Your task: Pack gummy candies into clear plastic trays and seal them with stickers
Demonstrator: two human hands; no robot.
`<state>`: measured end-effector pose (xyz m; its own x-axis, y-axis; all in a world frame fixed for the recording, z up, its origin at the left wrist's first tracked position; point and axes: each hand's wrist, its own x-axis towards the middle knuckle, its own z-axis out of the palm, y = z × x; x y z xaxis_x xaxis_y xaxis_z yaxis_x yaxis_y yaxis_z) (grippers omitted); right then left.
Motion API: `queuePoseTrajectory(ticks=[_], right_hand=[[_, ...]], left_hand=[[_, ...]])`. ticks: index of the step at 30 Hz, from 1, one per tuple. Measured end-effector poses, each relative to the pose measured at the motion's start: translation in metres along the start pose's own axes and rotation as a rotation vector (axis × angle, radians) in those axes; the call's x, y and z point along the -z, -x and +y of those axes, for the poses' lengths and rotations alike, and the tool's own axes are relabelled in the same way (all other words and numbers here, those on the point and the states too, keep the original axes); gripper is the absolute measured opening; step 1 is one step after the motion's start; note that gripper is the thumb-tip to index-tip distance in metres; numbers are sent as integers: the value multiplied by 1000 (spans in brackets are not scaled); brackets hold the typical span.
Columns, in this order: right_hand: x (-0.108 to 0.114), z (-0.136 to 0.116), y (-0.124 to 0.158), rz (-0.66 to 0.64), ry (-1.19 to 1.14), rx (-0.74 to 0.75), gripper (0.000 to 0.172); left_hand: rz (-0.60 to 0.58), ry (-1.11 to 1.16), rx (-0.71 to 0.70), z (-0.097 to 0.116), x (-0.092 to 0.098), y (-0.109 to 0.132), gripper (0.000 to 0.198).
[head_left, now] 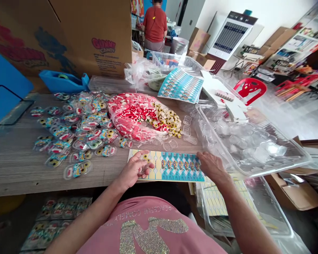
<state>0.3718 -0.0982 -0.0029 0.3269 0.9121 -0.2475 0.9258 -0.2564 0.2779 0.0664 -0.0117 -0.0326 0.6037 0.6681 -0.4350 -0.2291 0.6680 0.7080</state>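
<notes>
A sheet of blue printed stickers [182, 165] lies at the table's front edge, its left part bare yellowish backing. Over that bare part, my left hand [134, 170] is closed around a small clear plastic case [145, 168], with something yellow-eyed showing through it. My right hand [211, 165] is at the sheet's right edge, fingertips closed on its upper corner. Behind the sheet, an open plastic bag [113, 116] holds red-and-white pieces and yellow eye-shaped gummies [167, 118]. Left of it spreads a heap of filled, stickered cases [78, 170].
A blue tape dispenser [65, 83] stands before a large cardboard box [95, 42]. More sticker sheets [181, 84] lie at the back. On the right, a clear tub [243, 169] holds plastic cases. A person in red [155, 26] is in the background.
</notes>
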Motion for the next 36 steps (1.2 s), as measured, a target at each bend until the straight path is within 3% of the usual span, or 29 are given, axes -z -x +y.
queuePoseTrajectory(ticks=[3, 7, 10, 12, 14, 16, 18, 20, 24, 27, 30, 36], right_hand=[[17, 1, -5, 63, -15, -16, 31], [38, -1, -35, 287, -163, -93, 36], [45, -23, -51, 436, -322, -99, 32], [45, -51, -49, 483, -568, 51, 26], [42, -86, -36, 417, -877, 284, 22], [38, -118, -20, 217, -1079, 489, 17], [34, -139, -8, 115, -1221, 522, 11], [28, -147, -3, 101, -1312, 497, 11], [12, -131, -4, 46, -1473, 455, 16], [-1, -109, -10, 186, -1425, 340, 18], [-8, -94, -19, 345, -1134, 280, 14], [-7, -99, -27, 291, -713, 301, 19]], left_hand=[[-10, -9, 16, -1, 2, -1, 53], [-36, -18, 16, -2, 5, -2, 56], [-52, -17, -8, -4, 6, -1, 63], [-65, -25, -29, -5, 6, 1, 69], [-75, -51, -49, -7, 4, 3, 76], [-77, -108, -69, -10, 3, 5, 80], [-80, -175, -76, -11, 1, 7, 83], [-87, -221, -76, -12, 0, 8, 81], [-122, -321, -74, -9, -1, 10, 41], [-123, -433, -97, -6, -4, 10, 16], [-124, -512, -148, -5, -10, 8, 12], [-108, -728, -250, -4, -23, -12, 7]])
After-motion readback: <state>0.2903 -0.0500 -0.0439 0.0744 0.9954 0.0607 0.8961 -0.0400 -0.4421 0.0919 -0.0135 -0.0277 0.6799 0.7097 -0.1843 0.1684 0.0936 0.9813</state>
